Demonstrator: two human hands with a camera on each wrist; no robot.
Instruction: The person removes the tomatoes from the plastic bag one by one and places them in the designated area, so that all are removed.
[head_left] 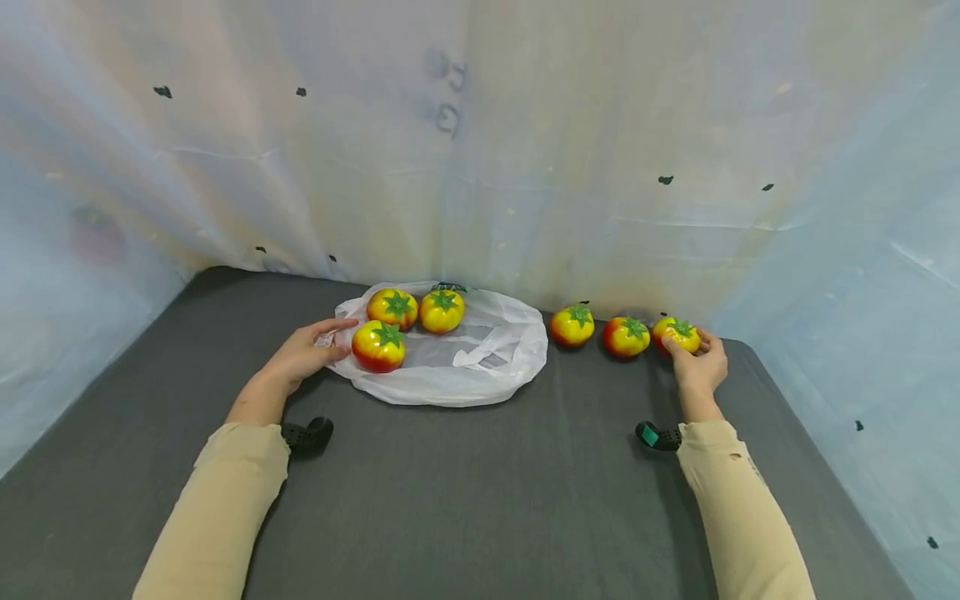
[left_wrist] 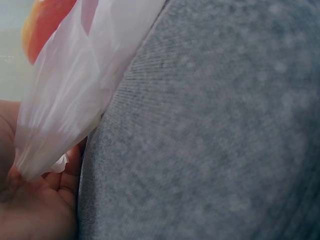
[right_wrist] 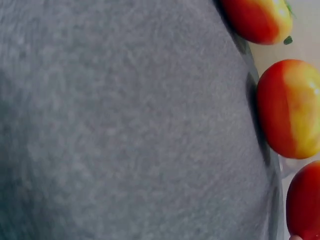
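A white plastic bag lies spread on the dark table, with three red-and-yellow tomatoes inside its rim; the nearest tomato is at the left. My left hand grips the bag's left edge. In the left wrist view, the gathered plastic runs into the palm between the fingers. At the far right, my right hand holds a tomato between thumb and fingers. The right wrist view shows that tomato at its edge, with most of the hand out of frame.
Two more tomatoes stand in a row left of the right hand: a middle one and one beside the bag. A pale plastic sheet rises behind the grey table. Black wrist devices show at both cuffs.
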